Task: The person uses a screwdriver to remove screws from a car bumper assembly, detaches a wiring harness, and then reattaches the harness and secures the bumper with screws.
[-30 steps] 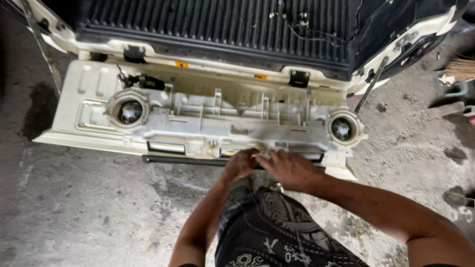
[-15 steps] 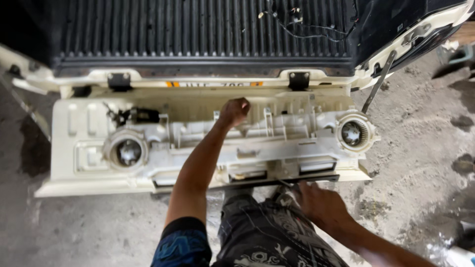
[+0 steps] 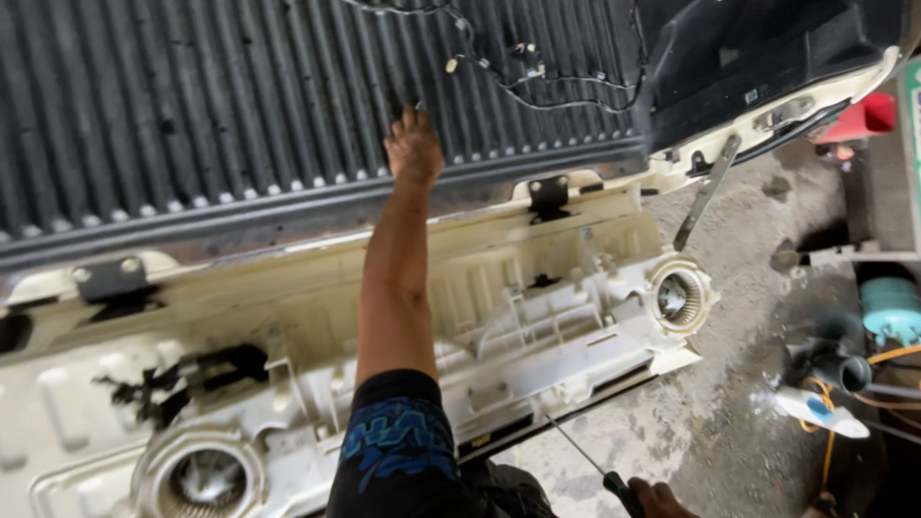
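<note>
While the lowered tailgate [image 3: 537, 317] lay open with its cream inner frame bare and cover already off, left hand [image 3: 414, 146] reached flat onto the ribbed bed liner [image 3: 211, 105], fingers loose, gripping nothing, near loose black wires [image 3: 537, 82]. Right hand [image 3: 662, 501] clamped a screwdriver [image 3: 593, 462] at the tailgate's near edge. Refit not done.

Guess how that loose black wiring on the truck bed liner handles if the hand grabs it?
The wiring is thin and lies in loose curves, so probably floppy and light. Its small connectors may snag in the ribbed bed liner. The left hand is just short of it.
</note>
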